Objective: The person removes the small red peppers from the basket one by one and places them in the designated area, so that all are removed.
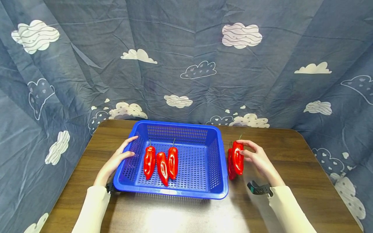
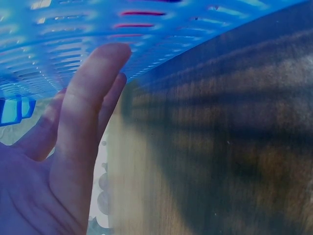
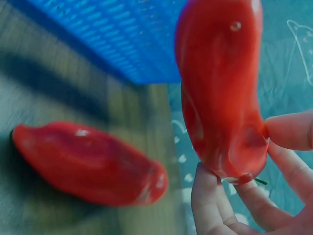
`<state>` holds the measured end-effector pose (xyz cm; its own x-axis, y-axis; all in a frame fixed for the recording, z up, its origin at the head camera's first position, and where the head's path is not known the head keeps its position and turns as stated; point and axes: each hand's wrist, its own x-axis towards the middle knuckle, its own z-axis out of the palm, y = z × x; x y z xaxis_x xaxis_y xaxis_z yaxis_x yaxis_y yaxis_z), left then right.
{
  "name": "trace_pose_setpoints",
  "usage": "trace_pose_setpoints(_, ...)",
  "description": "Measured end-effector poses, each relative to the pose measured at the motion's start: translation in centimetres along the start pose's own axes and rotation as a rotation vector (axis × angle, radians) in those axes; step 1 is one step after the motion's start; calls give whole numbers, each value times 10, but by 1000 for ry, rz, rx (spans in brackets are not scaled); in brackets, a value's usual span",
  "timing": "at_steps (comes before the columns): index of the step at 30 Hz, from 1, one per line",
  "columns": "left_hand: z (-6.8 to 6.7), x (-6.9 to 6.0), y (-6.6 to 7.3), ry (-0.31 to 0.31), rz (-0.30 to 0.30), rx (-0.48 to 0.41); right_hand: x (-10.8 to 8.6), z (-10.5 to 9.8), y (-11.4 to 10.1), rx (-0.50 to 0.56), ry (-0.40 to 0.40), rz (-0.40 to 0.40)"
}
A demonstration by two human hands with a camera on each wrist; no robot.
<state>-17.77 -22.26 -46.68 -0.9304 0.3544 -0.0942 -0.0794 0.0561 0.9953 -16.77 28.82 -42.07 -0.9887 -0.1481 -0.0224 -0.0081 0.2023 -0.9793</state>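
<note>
My left hand (image 1: 115, 160) holds the left rim of a blue plastic basket (image 1: 172, 192), thumb and a finger over the edge. In the left wrist view, other fingers (image 2: 80, 112) lie along its slatted outer wall. Three glossy red peppers (image 1: 150, 162) lie inside, towards the left half. Just right of the basket, my right hand (image 1: 257, 158) pinches a long red pepper (image 3: 220, 83) near its stem end, with its tip pointing down in the head view. Another red pepper (image 3: 90, 164) lies on the table below it, partly hidden in the head view.
The brown wooden table (image 1: 279, 155) extends to the right of the basket and in front of it. A dark grey-blue cloth with cloud prints (image 1: 201, 97) hangs behind and around the table. A black band (image 1: 259, 188) circles my right wrist.
</note>
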Motion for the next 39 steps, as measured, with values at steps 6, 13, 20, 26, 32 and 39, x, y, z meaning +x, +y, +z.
trace_pose_setpoints(6, 0, 0, 0, -2, 12, 2, -2, -8, 13, -18, 30, 19)
trace_pose_setpoints(13, 0, 1, 0, -1, 19, 12, -4, -15, 26, -48, 63, 48)
trace_pose_setpoints(20, 0, 0, 0, 1, 11, -1, -4, -21, 40, -59, 82, 57)
trace_pose_setpoints(26, 0, 0, 1, 0, 7, -7, -2, -22, 47, -53, 78, 74)
trace_pose_setpoints(32, 2, 0, 2, 5, 4, -5, -1, -21, 51, -90, 91, 101)
trace_pose_setpoints(39, 2, 0, 1, 13, -15, -5, 0, -22, 53, -131, 107, 139)
